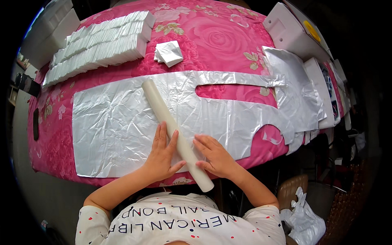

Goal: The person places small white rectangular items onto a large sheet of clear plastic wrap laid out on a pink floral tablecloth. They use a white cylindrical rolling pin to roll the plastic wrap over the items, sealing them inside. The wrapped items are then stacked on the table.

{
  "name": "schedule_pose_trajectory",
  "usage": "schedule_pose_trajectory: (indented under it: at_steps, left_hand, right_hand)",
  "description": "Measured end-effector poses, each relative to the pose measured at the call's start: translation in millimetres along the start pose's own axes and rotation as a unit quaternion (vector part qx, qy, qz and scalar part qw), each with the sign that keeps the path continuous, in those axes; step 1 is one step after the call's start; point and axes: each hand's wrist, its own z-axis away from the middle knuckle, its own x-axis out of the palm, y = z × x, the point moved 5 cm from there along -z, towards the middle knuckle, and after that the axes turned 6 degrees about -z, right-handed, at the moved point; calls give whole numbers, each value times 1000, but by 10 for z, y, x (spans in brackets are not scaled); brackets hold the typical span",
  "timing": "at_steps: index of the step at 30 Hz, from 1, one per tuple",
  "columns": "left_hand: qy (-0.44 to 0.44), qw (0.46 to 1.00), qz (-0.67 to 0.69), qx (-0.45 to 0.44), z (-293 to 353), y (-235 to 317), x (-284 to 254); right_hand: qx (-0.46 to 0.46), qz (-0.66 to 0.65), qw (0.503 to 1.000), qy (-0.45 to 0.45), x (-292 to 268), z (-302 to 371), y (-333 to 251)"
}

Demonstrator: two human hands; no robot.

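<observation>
A thin, crinkled silvery-white plastic sheet (106, 126) lies spread flat, apron-like in shape, with a long slot and a curved cutout toward its right end. Slanting across it is a smooth off-white tube or roller (160, 104), its near end reaching past the table's front edge. Along the tube's left side rests my left hand (160, 153), fingers stretched out and thumb apart. My right hand (215, 155) is at the right side of the tube, fingers extended and thumb tip at or very near it. Neither hand is wrapped around the tube.
Long rows of folded white plastic packets (102, 43) stand at the back left, with a small loose stack (169, 53) beside them. White foam boxes (286, 30) are at the back right. More plastic sheets (294, 81) lie at the right edge. A pink floral cloth (220, 36) covers the table.
</observation>
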Motion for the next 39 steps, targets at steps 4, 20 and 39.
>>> schedule_pose_trajectory:
  at_steps: [4,20,39]
  left_hand:
    - [-15,998,-33,53,-152,219,183]
    - [-15,995,-67,66,-520,465,265]
    - [-107,750,592,-276,-623,389,313]
  right_hand:
    - [71,184,975,100,-474,360,700]
    - [325,406,754,402,-1652,1723,1878]
    - [-18,64,963,262,-254,-10,-415]
